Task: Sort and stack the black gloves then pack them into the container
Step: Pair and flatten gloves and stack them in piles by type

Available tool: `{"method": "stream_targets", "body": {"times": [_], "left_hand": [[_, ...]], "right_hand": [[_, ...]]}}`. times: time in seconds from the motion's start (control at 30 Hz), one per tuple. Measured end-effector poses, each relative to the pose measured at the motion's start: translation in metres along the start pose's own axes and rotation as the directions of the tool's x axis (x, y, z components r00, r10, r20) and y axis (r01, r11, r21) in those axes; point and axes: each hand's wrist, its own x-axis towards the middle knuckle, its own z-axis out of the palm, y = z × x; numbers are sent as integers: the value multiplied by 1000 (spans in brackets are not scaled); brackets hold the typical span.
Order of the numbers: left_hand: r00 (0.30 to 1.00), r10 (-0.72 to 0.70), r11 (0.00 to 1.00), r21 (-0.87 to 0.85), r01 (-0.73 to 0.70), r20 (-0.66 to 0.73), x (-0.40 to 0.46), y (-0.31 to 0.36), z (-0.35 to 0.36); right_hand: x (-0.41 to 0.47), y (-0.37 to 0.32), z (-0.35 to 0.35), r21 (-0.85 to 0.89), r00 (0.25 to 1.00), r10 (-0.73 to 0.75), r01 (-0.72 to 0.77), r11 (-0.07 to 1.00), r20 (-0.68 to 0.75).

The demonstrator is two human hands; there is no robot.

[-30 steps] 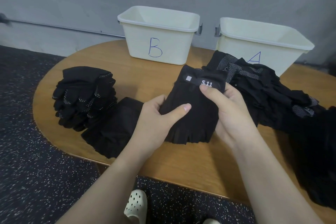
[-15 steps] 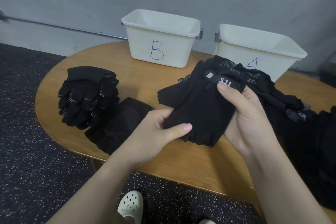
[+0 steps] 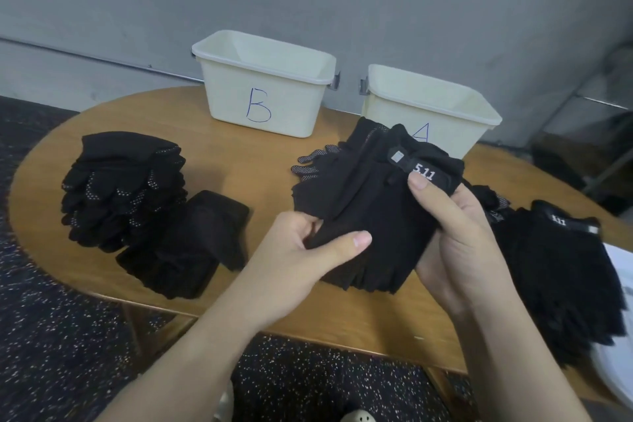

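Both hands hold a black fingerless glove (image 3: 383,216) with a "5.11" wrist strap above the table's middle. My left hand (image 3: 308,257) pinches its lower left edge between thumb and fingers. My right hand (image 3: 452,236) grips its right side, thumb pressed on the strap. A stack of dotted black gloves (image 3: 120,188) lies at the table's left, with a pile of plain black fingerless gloves (image 3: 185,247) beside it. An unsorted heap of black gloves (image 3: 561,271) spreads along the right. Cream container B (image 3: 263,86) and container A (image 3: 428,106) stand at the back, nothing showing inside them.
The round wooden table (image 3: 239,154) stands against a grey wall. A dark speckled floor lies around it, and a white shoe (image 3: 356,416) shows below the front edge. A white object (image 3: 616,336) sits at the far right edge.
The held glove has shifted slightly right and been spread wider between the hands. A dotted glove now shows behind it. The camera view has tilted up.
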Motion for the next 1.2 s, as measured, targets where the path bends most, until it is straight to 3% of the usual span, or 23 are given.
{"method": "stream_targets", "body": {"times": [0.17,0.4,0.57,0.63,0.87,1.1,1.2], "left_hand": [[996,51,990,-131,-61,-80,10,-2,14],[999,41,965,-258,-39,-1,23,1,36],[978,88,956,-260,-136,-189,28,-1,51],[963,105,956,-242,-166,-248,30,-3,53],[980,118,948,-277,-159,-158,32,-2,67],[951,252,923,-253,-292,-178,34,6,105],[934,297,915,-219,-338,-198,34,5,124]], "right_hand": [[-9,-7,-11,-79,999,-7,4,997,-40],[-25,-5,-28,-155,986,-34,9,988,-162],[-28,7,-33,-523,878,-288,51,851,-383],[-30,10,-30,-587,848,-347,52,808,-402],[-33,-6,-40,-485,862,-329,115,867,-385],[-45,-20,-51,-659,673,-581,182,729,-457],[-47,-23,-55,-680,647,-606,179,711,-463]]}}
